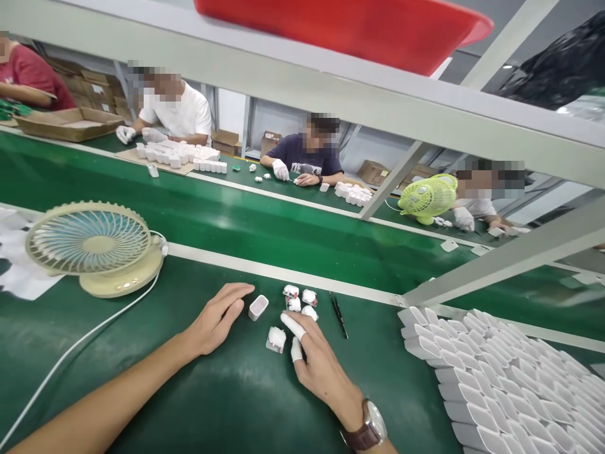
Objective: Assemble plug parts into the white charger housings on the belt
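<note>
My left hand (217,320) rests on the green work surface with its fingers stretched out, holding nothing. Just right of its fingertips stands a small white open-topped case (258,308). My right hand (319,359) wears white finger cots on the thumb and index finger, which are apart with nothing seen between them. Left of that hand lies a single white part on a clear backing (276,339). Beyond its fingers sit several similar small white parts (291,291) with bits of red, close together; the hand partly covers the nearest one. Black tweezers (339,315) lie to the right.
Many white case shells (501,378) stand packed at the right. A beige fan (94,246) with a white cable (85,343) occupies the left. A metal post (510,246) and a shelf holding a red bin (340,28) cross above. Co-workers sit across the green belt (283,221).
</note>
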The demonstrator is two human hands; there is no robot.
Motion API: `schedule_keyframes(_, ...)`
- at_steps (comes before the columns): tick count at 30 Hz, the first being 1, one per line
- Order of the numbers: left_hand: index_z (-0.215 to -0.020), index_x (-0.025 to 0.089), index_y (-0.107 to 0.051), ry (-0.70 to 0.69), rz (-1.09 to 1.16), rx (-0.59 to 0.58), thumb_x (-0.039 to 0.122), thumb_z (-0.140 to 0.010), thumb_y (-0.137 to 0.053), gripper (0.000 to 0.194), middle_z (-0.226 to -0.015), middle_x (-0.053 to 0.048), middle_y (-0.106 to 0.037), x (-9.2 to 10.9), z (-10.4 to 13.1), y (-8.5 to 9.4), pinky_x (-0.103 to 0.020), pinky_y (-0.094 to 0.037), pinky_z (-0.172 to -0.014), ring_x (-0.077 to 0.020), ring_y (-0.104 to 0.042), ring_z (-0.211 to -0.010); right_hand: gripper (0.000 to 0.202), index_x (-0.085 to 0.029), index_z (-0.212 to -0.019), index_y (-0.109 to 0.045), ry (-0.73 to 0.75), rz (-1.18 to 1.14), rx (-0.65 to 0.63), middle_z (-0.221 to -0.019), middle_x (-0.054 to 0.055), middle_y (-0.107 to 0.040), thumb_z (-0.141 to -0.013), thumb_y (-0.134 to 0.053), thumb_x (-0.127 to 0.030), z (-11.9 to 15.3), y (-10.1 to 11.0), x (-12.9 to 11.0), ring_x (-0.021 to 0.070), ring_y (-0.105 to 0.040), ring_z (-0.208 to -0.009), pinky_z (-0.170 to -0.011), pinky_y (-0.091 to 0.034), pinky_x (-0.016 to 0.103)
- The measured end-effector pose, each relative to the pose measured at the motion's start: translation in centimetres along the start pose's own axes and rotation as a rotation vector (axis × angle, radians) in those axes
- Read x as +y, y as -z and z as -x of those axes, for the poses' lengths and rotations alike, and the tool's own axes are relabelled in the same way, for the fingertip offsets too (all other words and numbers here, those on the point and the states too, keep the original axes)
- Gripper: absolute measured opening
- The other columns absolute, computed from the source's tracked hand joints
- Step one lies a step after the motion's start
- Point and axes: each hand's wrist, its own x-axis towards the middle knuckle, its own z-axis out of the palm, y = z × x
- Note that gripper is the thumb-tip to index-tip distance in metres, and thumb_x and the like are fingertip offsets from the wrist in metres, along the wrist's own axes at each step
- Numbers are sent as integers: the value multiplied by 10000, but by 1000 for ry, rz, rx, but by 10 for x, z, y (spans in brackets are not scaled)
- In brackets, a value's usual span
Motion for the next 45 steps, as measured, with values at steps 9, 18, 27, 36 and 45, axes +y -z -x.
schedule_keyframes(9,-1672,328,-81,33,-132,-302,258,-1001,-593,847,-1515,-94,-582,9,-5,-3,-527,-425,-1164,-301,-465,-1451,721,-262,-1617,-312,-11,-60,-146,-1425,128,-610,-958,-531,-67,-1,-3,-10,285,-529,-1371,-1139,-510,540)
schedule_keyframes(18,-1597,305,-346,12,-157,-276,274,-975,-659,697,-1487,-102,-604,5,-5,-3,-497,-450,-1140,-300,-538,-1390,576,-239,-1535,-427,-6,-86,-58,-1314,137,-649,-987,-563,-128,-3,-13,-13,291,-578,-1305,-1078,-557,519)
schedule_keyframes(27,-1446,257,-509,-171,-123,-163,202,-998,-601,461,-1375,-125,-641,9,4,-11,-445,-553,-1072,-262,-649,-1251,469,-266,-1447,-533,-82,-319,248,-1276,130,-608,-993,-556,-150,-4,-12,-8,222,-681,-1077,-910,-632,380)
schedule_keyframes(36,-1450,231,-497,-286,-129,-143,152,-994,-595,473,-1335,-144,-650,15,2,-14,-494,-554,-1088,-286,-610,-1279,568,-246,-1544,-415,22,-195,183,-1347,142,-628,-1006,-527,-100,-1,-4,-23,239,-649,-1255,-1083,-566,407)
schedule_keyframes(45,-1451,217,-490,-311,-141,-143,175,-996,-609,473,-1308,-153,-665,17,2,-18,-506,-559,-1075,-296,-625,-1249,611,-255,-1581,-366,49,-178,183,-1340,142,-654,-1011,-530,-108,-2,-2,-25,248,-669,-1242,-1043,-599,401)
